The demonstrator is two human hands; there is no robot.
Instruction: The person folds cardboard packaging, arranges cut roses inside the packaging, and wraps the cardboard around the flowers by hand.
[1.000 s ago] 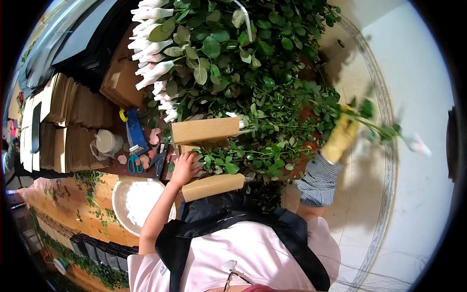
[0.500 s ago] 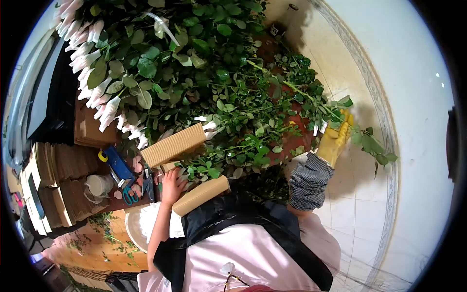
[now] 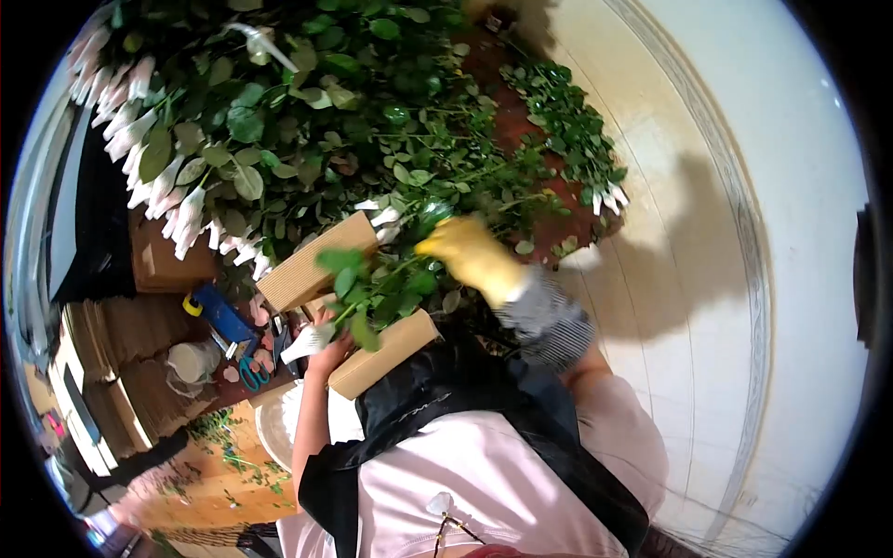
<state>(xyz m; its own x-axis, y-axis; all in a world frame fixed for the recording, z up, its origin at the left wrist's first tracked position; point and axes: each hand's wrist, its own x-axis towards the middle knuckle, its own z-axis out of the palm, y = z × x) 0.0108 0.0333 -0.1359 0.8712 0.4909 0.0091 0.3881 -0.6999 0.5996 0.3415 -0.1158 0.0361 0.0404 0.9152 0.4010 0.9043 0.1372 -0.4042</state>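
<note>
My right hand (image 3: 470,256), in a yellow glove, is closed on the stem of a rose, slightly blurred. The rose's white-sleeved bud (image 3: 307,344) points left and passes over my left hand (image 3: 327,361). That bare hand lies at the near end of a corrugated cardboard wrapper (image 3: 318,260), whose second raised side (image 3: 386,353) stands nearest my body. Leaves and the bud partly cover the left fingers, which look stretched out. Leafy stems lie between the two cardboard sides.
A large heap of roses with white-sleeved buds (image 3: 186,219) fills the back left. Teal scissors (image 3: 253,374), a blue tool (image 3: 226,316) and stacked cardboard (image 3: 139,335) are at left. A white bucket (image 3: 279,428) stands below. More stems (image 3: 572,121) lie at the right edge.
My gloved right hand has swung from the far right to the middle, bringing the rose over the cardboard wrapper. My left hand stays at the wrapper. The view has shifted slightly.
</note>
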